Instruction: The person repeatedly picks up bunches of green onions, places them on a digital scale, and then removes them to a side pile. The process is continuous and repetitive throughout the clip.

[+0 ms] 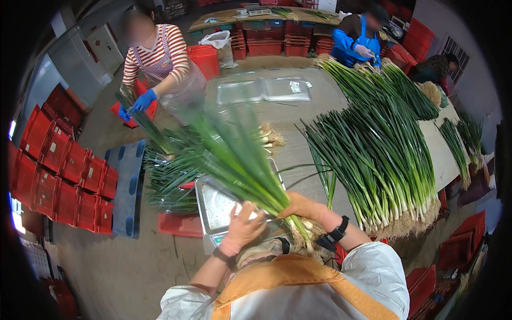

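Observation:
My right hand (306, 206) grips a bunch of green onions (248, 168) near the white ends. The leaves fan out to the upper left and are blurred, while the roots hang beside my wrist. Just left of the stalks is my left hand (245, 226), fingers bent, over the near edge of a scale's metal tray (216, 210). Something whitish shows at its fingertips; whether it holds anything is unclear. A lit green display (218, 239) sits at the scale's front. To the right lies a large pile of green onions (384, 176), roots towards me.
A co-worker in blue gloves (145, 101) holds green onions at the left, by bagged bunches (172, 192). Clear plastic bags (264, 90) lie on the table (326, 86). Another person in a blue apron (356, 44) handles onions at the far right. Red crates (60, 172) stand left.

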The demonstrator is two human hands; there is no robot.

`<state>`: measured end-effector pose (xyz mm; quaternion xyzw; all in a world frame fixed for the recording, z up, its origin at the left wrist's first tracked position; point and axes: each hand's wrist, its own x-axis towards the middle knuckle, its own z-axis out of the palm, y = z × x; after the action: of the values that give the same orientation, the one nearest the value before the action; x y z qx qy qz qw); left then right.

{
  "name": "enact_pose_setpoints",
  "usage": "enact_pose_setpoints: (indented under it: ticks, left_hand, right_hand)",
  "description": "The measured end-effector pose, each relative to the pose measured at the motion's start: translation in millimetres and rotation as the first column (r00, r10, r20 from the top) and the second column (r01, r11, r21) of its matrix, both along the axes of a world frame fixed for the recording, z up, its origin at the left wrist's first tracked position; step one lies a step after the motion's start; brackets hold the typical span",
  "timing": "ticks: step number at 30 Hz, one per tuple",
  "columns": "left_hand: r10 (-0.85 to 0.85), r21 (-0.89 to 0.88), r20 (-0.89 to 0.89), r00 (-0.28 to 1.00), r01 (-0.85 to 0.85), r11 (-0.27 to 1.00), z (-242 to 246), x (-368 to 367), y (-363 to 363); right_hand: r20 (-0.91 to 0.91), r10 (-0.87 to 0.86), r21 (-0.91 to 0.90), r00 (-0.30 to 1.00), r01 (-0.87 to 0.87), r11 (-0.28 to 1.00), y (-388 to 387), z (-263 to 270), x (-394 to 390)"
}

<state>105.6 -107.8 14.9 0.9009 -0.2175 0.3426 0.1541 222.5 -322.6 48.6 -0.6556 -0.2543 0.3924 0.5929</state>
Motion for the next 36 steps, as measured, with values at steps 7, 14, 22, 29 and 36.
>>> enact_pose_setpoints:
  ticks: [7,14,22,29,36]
  left_hand:
    - [0.219,0.284,-0.576,0.787,-0.059,0.957,-1,40,10]
    - [0.250,0.240,-0.631,0.735,-0.122,0.963,-20,57,32]
    - [0.270,0.282,-0.740,0.615,-0.081,0.956,-17,73,31]
    - [0.125,0.216,-0.604,0.787,0.011,0.976,-21,77,34]
    - [0.177,0.218,-0.698,0.693,-0.029,0.975,-24,79,29]
  right_hand:
    - [0.649,0.559,-0.699,0.516,0.114,0.706,57,-37,5]
    - [0.819,0.136,-0.348,0.558,0.292,0.891,10,-62,18]
    - [-0.244,-0.960,-0.009,0.136,0.990,0.142,-90,-130,13]
    - [-0.438,-0.610,0.278,0.660,0.745,0.606,-24,-114,-2]
    - [0.817,-0.377,0.077,0.437,0.564,0.822,-22,-110,2]
